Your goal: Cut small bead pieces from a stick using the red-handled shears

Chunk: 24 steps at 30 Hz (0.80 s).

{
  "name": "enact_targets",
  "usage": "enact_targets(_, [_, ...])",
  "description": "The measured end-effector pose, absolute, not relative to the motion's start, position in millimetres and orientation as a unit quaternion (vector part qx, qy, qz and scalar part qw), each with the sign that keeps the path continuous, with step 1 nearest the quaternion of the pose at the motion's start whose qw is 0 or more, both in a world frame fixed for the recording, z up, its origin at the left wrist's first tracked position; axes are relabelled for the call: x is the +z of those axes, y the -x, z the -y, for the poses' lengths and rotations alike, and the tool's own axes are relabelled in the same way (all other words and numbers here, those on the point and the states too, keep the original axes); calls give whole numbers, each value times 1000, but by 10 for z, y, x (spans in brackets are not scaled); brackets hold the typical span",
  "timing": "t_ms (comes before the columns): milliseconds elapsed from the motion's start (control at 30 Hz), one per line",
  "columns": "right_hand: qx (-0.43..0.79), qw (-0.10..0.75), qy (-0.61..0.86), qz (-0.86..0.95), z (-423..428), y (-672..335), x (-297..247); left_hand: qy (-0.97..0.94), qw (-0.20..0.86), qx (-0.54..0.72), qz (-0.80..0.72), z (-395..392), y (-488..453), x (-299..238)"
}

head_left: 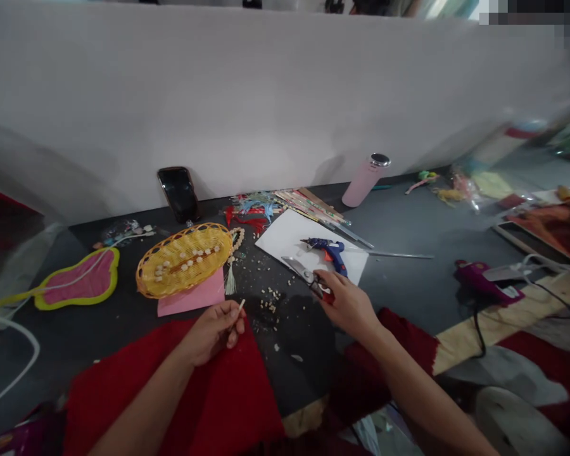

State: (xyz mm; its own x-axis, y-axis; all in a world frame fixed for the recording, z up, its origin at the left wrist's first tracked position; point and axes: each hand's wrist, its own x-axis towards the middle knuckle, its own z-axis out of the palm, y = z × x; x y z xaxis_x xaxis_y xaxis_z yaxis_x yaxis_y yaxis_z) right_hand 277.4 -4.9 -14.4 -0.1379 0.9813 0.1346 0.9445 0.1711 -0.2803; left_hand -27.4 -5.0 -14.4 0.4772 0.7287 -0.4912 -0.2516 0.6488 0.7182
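Slim pale stick-like piece point(242, 305): at fingertips of left hand point(217, 330), pinched by thumb and fingers, one end projecting. Silver-bladed, red-handled scissors point(300, 270): right hand point(346, 303) wrapped around handles; blades point forward and leftward, apart from piece. Pinch judged sound; fingertips best kept behind any blade path. Small pale bits point(270, 301) scattered between hands. Blue pistol-shaped glue gun point(322, 243) just beyond right hand; nozzle possibly hot, best avoided.

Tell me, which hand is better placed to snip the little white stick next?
Probably the right hand: it already has the scissors in its grip. The left hand is pinching the white stick, so it seems better placed to hold that steady.
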Motion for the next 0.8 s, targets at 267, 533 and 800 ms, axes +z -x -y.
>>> enact_targets(267, [-35,73,680,729,-16,-3129,-118,-307,817,304,-381,80,281,-240])
enact_targets(533, [-67,39,655,752,-74,-3222,-151,-312,810,309,-388,86,272,-209])
enact_targets(800, [-84,49,656,748,-193,-3306,-187,-318,814,300,-382,91,286,-203])
